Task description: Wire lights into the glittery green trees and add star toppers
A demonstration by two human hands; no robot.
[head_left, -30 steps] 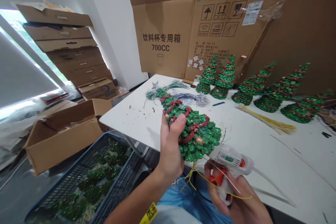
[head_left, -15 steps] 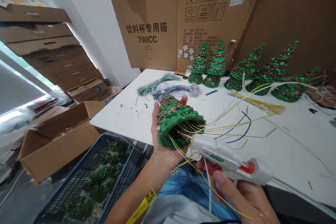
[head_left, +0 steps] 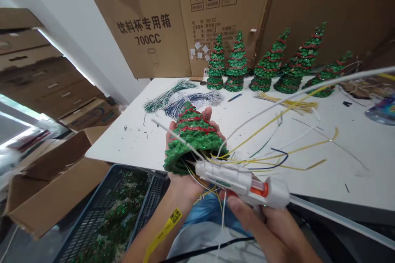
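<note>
My left hand (head_left: 185, 185) is wrapped round a small green Christmas tree (head_left: 196, 133) with red garland, its hollow base tilted toward me and to the right. Yellow, white and blue wires (head_left: 262, 158) trail out of the base across the table. In my right hand (head_left: 249, 213) I grip a white glue gun (head_left: 237, 178) with an orange part; a clear glue stick (head_left: 339, 218) runs out of its back end. The nozzle points into the tree's hollow, and its very tip is hidden inside.
Several finished-looking trees (head_left: 236, 61) stand along the back of the white table (head_left: 123, 144). Bundles of green wires (head_left: 168, 94), blue wires (head_left: 191, 100) and yellow wires (head_left: 286, 102) lie before them. Below left are a blue crate (head_left: 114, 168) of trees and an open cardboard box (head_left: 55, 189).
My view has shifted right and tilted. The tree has turned a little more upright in my left hand, and the glue gun has rolled, its nozzle still at the hollow base.
</note>
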